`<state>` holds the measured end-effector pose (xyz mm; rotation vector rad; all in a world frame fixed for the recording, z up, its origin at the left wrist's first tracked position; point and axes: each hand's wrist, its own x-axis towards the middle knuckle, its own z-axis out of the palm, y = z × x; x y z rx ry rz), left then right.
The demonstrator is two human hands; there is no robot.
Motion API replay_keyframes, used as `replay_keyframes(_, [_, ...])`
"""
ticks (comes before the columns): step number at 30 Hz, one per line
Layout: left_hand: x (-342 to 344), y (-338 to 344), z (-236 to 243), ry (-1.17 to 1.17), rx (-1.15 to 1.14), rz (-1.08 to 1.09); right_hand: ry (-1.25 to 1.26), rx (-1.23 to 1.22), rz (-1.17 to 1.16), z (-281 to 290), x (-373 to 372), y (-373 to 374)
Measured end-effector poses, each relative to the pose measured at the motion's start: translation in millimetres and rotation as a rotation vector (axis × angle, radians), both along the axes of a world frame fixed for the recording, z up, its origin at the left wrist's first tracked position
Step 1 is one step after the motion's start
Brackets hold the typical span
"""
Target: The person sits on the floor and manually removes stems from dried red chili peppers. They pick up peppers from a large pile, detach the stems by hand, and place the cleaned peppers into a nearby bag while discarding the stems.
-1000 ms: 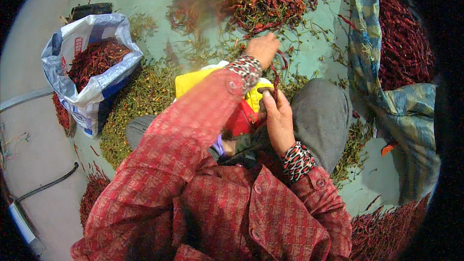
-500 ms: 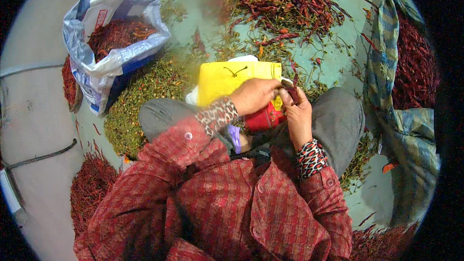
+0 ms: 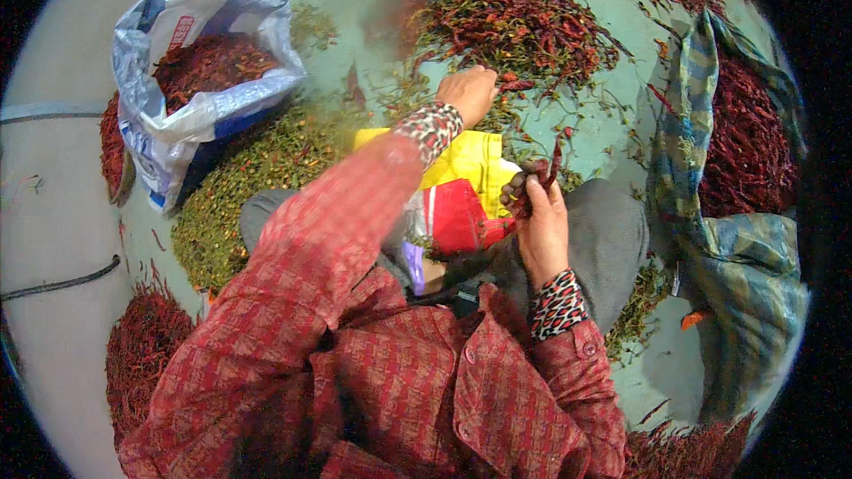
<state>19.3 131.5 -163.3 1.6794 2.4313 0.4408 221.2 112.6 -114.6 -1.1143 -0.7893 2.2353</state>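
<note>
My right hand [image 3: 543, 229], above my right knee, is closed around dark red dried chilies [image 3: 557, 158]; one sticks up past the thumb, and the fingertips look dark. Stretched forward, my left hand [image 3: 469, 94] is at the near edge of a heap of dried red chilies with stems [image 3: 524, 18]. Its fingers curl downward, and what they hold, if anything, is hidden. Between my legs lie a yellow cloth or bag [image 3: 470, 164] and a red packet-like piece [image 3: 457, 215], partly covered by my left sleeve.
A white-and-blue woven sack [image 3: 209, 120] of red chilies stands open at left, beside a spread of greenish stems [image 3: 226, 231]. A blue-green checked sack [image 3: 688, 115] at right holds dark red chilies [image 3: 750, 142]. More red chilies [image 3: 146, 355] lie at lower left.
My left hand has moved away from my right hand, forward to the chili heap. The right hand stays near the knee, still holding chilies. The red piece is now more exposed.
</note>
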Motion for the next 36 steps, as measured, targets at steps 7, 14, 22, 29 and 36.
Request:
replay_keyframes(7, [-15.9, -7.6, -21.7, -0.024, -0.163, 0.151, -0.034, 0.038, -0.112, -0.7, 6.7, 10.0])
replay_keyframes(14, [28.1, -79.1, 38.6, -0.613, 0.102, 0.147, -0.117, 0.107, -0.085, -6.4, 3.2, 5.3])
replay_keyframes(22, [91.1, -111.5, 38.7, -0.703, -0.131, 0.034, 0.058, 0.019, -0.104, -2.6, 3.4, 7.6])
replay_keyframes(29, [83.5, -108.4, 47.0, -0.967, 0.287, 0.043, -0.059, 0.299, 0.345, -8.4, 10.5, -4.9])
replay_keyframes(36, [77.8, -120.2, 65.1, -0.976, 0.153, 0.088, -0.104, 0.736, 0.514, -12.3, 2.2, -18.6])
